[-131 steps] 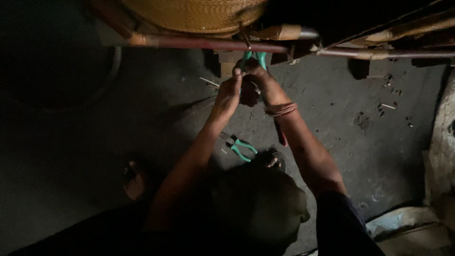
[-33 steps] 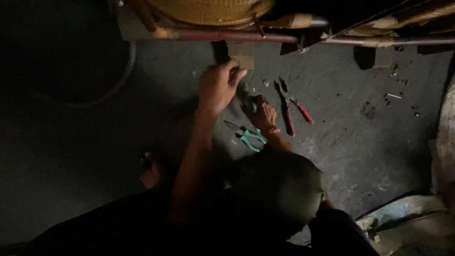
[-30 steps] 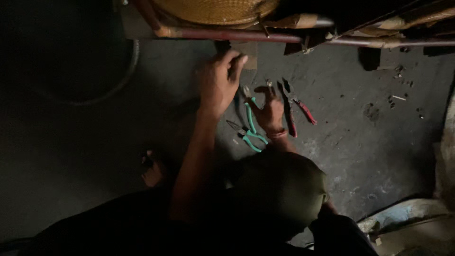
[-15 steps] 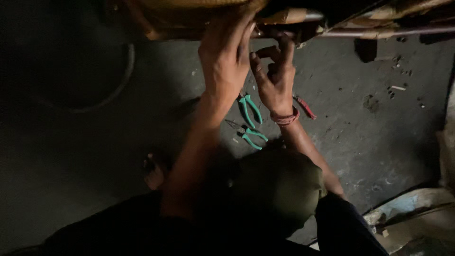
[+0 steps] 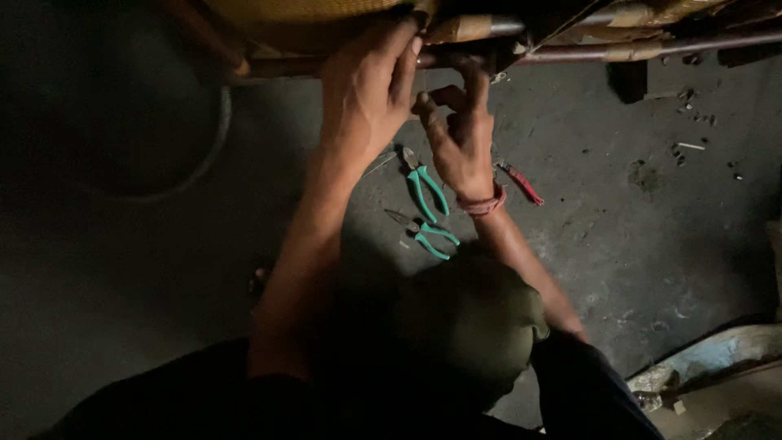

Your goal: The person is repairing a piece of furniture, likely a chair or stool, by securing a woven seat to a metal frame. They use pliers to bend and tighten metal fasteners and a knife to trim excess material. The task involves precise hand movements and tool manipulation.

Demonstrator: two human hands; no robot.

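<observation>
My left hand (image 5: 366,90) is raised to a thin horizontal metal rod (image 5: 652,47) of a frame at the top of the view, fingers curled over it beside a woven yellow cane panel (image 5: 293,10). My right hand (image 5: 460,134), a red thread band on its wrist, pinches at the same rod just to the right. Whether a fine wire sits between its fingers is unclear. On the dark floor below lie two green-handled pliers (image 5: 428,187) (image 5: 428,235) and a red-handled tool (image 5: 521,183), none of them touched.
The floor (image 5: 635,228) is dark grey concrete with small scraps and screws (image 5: 688,147) scattered at the right. A thin hoop or cable (image 5: 204,155) curves at the left. A pale blue and white object (image 5: 717,358) lies at the lower right. My knee (image 5: 472,326) is below.
Both hands rose from the floor to the rod. The right hand left the green pliers lying on the floor. The view moved closer to the frame.
</observation>
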